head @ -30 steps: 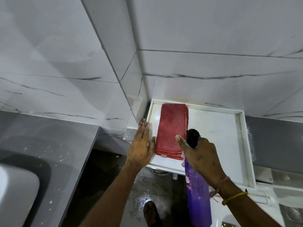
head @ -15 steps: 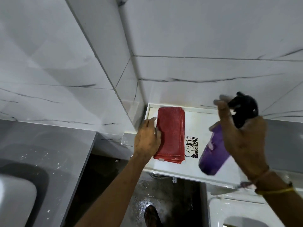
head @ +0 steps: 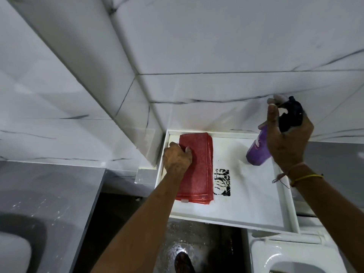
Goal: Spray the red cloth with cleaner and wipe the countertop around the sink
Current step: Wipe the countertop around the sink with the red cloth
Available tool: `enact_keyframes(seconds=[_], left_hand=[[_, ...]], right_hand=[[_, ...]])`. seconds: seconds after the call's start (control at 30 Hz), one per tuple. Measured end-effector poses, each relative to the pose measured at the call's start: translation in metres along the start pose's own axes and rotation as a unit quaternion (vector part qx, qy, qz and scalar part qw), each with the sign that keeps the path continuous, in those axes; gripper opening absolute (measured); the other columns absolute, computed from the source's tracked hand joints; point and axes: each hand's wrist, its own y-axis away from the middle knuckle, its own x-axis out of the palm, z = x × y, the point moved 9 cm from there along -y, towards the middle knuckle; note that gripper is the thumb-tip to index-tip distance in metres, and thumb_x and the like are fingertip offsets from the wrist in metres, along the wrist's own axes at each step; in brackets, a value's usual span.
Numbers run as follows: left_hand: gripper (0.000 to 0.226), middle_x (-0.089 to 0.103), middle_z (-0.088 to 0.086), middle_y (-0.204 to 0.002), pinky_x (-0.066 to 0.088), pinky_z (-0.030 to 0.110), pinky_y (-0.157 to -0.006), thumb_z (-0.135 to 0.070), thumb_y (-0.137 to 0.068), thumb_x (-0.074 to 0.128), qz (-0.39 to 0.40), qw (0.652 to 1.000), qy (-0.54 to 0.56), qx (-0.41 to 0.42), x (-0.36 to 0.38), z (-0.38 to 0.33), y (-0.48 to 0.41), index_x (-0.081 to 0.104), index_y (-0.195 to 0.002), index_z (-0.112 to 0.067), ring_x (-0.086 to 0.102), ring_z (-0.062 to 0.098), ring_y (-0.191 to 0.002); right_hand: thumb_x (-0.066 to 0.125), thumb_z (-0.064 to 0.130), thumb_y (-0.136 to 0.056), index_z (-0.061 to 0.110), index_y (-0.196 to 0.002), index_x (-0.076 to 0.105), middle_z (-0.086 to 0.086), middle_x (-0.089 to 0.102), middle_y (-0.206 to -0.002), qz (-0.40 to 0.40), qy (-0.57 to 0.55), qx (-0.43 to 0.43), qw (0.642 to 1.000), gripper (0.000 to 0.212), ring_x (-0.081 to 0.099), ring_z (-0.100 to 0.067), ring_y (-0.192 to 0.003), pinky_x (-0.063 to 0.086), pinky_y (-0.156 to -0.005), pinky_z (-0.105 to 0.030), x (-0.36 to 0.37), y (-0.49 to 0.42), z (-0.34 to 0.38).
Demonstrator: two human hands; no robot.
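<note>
A folded red cloth (head: 199,170) lies at the left end of a white tray-like shelf (head: 256,205) against the tiled wall. My left hand (head: 177,158) rests on the cloth's left edge, fingers curled over it. My right hand (head: 287,138) holds a purple spray bottle (head: 257,150) with a black trigger head (head: 291,117), raised above the shelf's right part and tilted, its base pointing down-left. A black printed mark (head: 222,182) shows on the shelf just right of the cloth.
A grey countertop (head: 49,194) with a white sink basin (head: 13,255) lies at the lower left. A white toilet (head: 291,255) sits under the shelf at lower right. A wet dark floor and a foot (head: 183,261) show between them. Marble-look tiles cover the walls.
My right hand lifted the spray bottle from low in front of the shelf up and to the right, tilting it. My left hand slid onto the cloth's edge and curled its fingers.
</note>
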Motion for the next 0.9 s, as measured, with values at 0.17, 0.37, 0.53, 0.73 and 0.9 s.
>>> enact_keyframes(seconds=[0.17, 0.37, 0.53, 0.73, 0.9], left_hand=[[0.042, 0.071, 0.014, -0.108, 0.053, 0.036, -0.089, -0.039, -0.087, 0.062, 0.013, 0.997, 0.076, -0.024, 0.002, 0.001, -0.009, 0.064, -0.109, -0.004, 0.066, 0.032, -0.102], [0.016, 0.062, -0.005, -0.071, 0.048, 0.028, -0.061, -0.031, -0.086, 0.064, 0.058, 0.971, 0.233, -0.005, 0.007, -0.002, -0.005, 0.062, -0.079, -0.017, 0.058, 0.017, -0.069], [0.015, 0.064, -0.009, -0.073, 0.050, 0.022, -0.060, -0.021, -0.088, 0.065, 0.094, 0.942, 0.314, 0.072, -0.012, -0.018, 0.011, 0.060, -0.073, -0.024, 0.060, 0.005, -0.062], [0.009, 0.071, -0.007, -0.080, 0.054, 0.013, -0.061, -0.011, -0.089, 0.064, 0.125, 0.911, 0.377, 0.111, -0.038, -0.028, 0.042, 0.064, -0.091, -0.020, 0.068, -0.001, -0.068], [0.017, 0.071, 0.005, -0.088, 0.055, 0.031, -0.079, -0.006, -0.090, 0.062, 0.115, 0.902, 0.390, 0.146, -0.064, -0.037, 0.069, 0.061, -0.106, -0.001, 0.066, 0.015, -0.081]], right_hand=[[0.056, 0.023, -0.091, 0.008, -0.114, 0.055, -0.018, 0.063, -0.114, 0.007, -0.001, 0.016, 1.000, 0.028, 0.068, -0.007, -0.078, 0.056, -0.059, -0.014, 0.001, 0.008, -0.017], [0.057, 0.036, -0.088, 0.020, -0.115, 0.052, -0.006, 0.061, -0.115, 0.019, 0.039, 0.033, 0.999, 0.032, 0.068, -0.021, -0.083, 0.058, -0.077, -0.048, -0.001, 0.007, -0.021], [0.058, 0.047, -0.083, 0.007, -0.117, 0.052, -0.018, 0.061, -0.116, 0.068, 0.095, 0.063, 0.991, 0.053, 0.060, -0.033, -0.101, 0.046, -0.090, -0.030, -0.002, 0.025, -0.032], [0.059, 0.052, -0.071, 0.005, -0.121, 0.048, -0.011, 0.055, -0.114, 0.094, 0.109, 0.124, 0.982, 0.070, 0.051, -0.022, -0.104, 0.038, -0.084, -0.017, -0.010, 0.050, -0.036], [0.067, 0.044, -0.075, 0.006, -0.134, 0.035, -0.020, 0.044, -0.131, 0.063, 0.133, 0.182, 0.972, 0.077, 0.045, -0.029, -0.118, 0.041, -0.100, -0.040, -0.029, 0.080, -0.036]])
